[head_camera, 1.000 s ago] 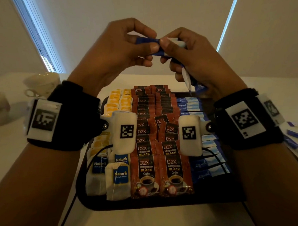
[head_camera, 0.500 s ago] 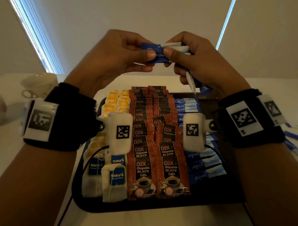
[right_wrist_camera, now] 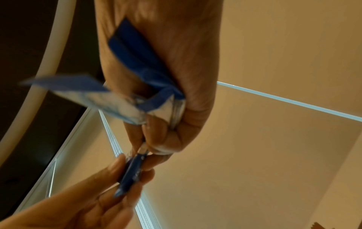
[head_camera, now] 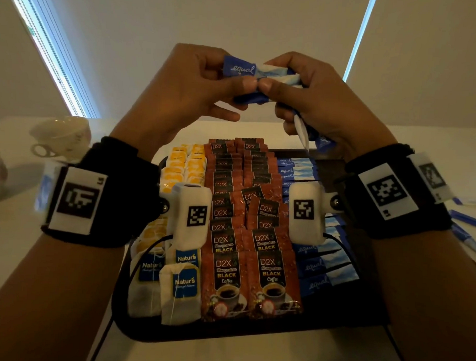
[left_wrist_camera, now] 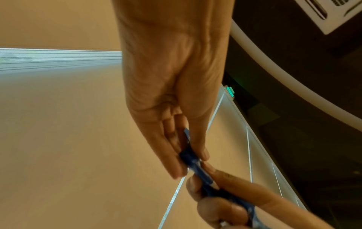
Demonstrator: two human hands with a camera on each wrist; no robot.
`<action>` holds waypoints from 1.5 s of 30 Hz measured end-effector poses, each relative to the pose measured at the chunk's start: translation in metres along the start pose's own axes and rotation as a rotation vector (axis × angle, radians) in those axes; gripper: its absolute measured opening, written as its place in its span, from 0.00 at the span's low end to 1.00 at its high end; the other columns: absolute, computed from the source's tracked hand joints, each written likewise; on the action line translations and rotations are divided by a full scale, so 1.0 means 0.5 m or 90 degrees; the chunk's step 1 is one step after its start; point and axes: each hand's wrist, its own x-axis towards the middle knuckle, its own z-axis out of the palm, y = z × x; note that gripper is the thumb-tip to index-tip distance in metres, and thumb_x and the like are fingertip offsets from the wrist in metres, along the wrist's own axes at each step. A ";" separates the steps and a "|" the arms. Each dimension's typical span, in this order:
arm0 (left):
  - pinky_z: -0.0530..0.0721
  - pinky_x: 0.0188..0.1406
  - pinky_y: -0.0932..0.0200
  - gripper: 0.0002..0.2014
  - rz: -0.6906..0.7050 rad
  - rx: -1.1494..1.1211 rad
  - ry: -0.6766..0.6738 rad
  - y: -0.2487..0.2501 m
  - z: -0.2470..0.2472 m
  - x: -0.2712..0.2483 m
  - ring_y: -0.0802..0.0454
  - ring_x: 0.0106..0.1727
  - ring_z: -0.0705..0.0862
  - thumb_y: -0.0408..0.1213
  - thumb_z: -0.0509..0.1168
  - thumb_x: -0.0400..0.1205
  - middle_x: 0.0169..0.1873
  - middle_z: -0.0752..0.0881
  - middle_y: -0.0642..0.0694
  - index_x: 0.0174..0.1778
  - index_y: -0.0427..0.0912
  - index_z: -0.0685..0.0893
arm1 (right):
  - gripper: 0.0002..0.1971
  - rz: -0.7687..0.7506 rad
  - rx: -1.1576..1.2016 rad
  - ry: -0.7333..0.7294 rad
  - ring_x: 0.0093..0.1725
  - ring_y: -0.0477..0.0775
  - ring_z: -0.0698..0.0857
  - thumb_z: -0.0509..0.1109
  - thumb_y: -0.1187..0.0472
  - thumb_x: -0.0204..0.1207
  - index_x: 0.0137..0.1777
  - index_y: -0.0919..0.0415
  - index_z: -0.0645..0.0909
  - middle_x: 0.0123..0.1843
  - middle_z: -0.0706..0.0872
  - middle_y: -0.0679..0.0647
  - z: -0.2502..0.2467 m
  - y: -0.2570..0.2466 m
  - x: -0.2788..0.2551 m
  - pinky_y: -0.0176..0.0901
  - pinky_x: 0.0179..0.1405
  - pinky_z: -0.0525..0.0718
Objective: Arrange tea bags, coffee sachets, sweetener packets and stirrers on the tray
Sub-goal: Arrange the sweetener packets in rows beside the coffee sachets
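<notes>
Tea bags [head_camera: 172, 284] and coffee sachets [head_camera: 250, 276] are filling the tray [head_camera: 224, 335]; both hands, left hand [head_camera: 186, 96] and right hand [head_camera: 325, 102], are pinching sweetener packets [head_camera: 252, 71]; more are lying at the tabletop's right edge, stirrers seemingly still missing.

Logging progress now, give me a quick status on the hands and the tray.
Left hand and right hand both pinch sweetener packets above tray. Nothing in the way.

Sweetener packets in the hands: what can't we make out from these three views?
- Count of sweetener packets: head view, fingers of left hand and right hand cover the stack.
- Packet print: both wrist views, blurred and edge-on.
- Mid rows on the tray: head view, wrist cameras block them.
- Stirrers: none identifiable; blue items at the head view's right edge are cut off.
</notes>
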 end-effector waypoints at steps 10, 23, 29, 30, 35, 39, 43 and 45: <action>0.89 0.39 0.60 0.05 0.101 -0.035 0.117 -0.013 -0.012 0.006 0.51 0.45 0.90 0.31 0.69 0.80 0.46 0.88 0.43 0.50 0.42 0.84 | 0.12 0.031 0.121 0.033 0.23 0.44 0.72 0.70 0.61 0.78 0.60 0.60 0.77 0.34 0.82 0.51 -0.006 0.003 0.001 0.35 0.21 0.75; 0.87 0.42 0.65 0.08 0.073 -0.024 0.065 -0.021 -0.037 0.007 0.54 0.49 0.90 0.29 0.69 0.79 0.46 0.88 0.50 0.50 0.47 0.85 | 0.10 0.038 0.020 0.081 0.22 0.41 0.72 0.67 0.59 0.80 0.57 0.62 0.84 0.36 0.83 0.51 -0.019 0.006 -0.002 0.30 0.22 0.74; 0.87 0.42 0.66 0.08 0.076 -0.037 0.066 -0.019 -0.029 0.008 0.55 0.50 0.89 0.31 0.68 0.79 0.48 0.87 0.51 0.49 0.48 0.85 | 0.03 0.037 -0.038 0.107 0.21 0.39 0.74 0.69 0.60 0.78 0.47 0.58 0.83 0.37 0.83 0.51 -0.013 0.012 -0.001 0.27 0.25 0.77; 0.86 0.42 0.66 0.07 0.068 -0.041 0.062 -0.020 -0.029 0.008 0.55 0.50 0.89 0.32 0.68 0.78 0.47 0.87 0.51 0.49 0.48 0.85 | 0.03 0.032 -0.043 0.108 0.21 0.39 0.74 0.69 0.60 0.78 0.46 0.58 0.83 0.37 0.82 0.51 -0.013 0.012 -0.001 0.27 0.25 0.76; 0.87 0.38 0.66 0.11 0.030 -0.070 0.043 -0.018 -0.021 0.004 0.57 0.50 0.89 0.45 0.68 0.73 0.42 0.88 0.54 0.47 0.45 0.85 | 0.04 0.021 -0.066 0.134 0.20 0.39 0.74 0.70 0.61 0.78 0.41 0.56 0.82 0.34 0.81 0.48 -0.008 0.015 0.003 0.27 0.24 0.75; 0.88 0.37 0.64 0.06 0.008 -0.060 0.057 -0.024 -0.008 0.012 0.56 0.49 0.89 0.39 0.68 0.78 0.46 0.88 0.50 0.49 0.43 0.84 | 0.06 0.030 -0.063 0.152 0.19 0.38 0.73 0.71 0.61 0.77 0.38 0.54 0.82 0.30 0.80 0.47 0.000 0.013 0.004 0.26 0.23 0.72; 0.88 0.37 0.63 0.08 0.031 0.010 0.100 -0.030 0.002 0.014 0.55 0.45 0.89 0.39 0.71 0.78 0.45 0.88 0.51 0.51 0.44 0.86 | 0.06 0.026 -0.079 0.146 0.20 0.39 0.73 0.72 0.61 0.76 0.37 0.55 0.82 0.30 0.80 0.47 0.005 0.011 0.004 0.27 0.23 0.73; 0.89 0.38 0.62 0.07 0.034 0.021 0.110 -0.030 0.002 0.013 0.55 0.45 0.89 0.40 0.71 0.78 0.43 0.88 0.52 0.49 0.45 0.87 | 0.05 0.033 -0.100 0.149 0.20 0.39 0.73 0.72 0.60 0.76 0.39 0.57 0.84 0.32 0.80 0.47 0.003 0.011 0.005 0.28 0.24 0.73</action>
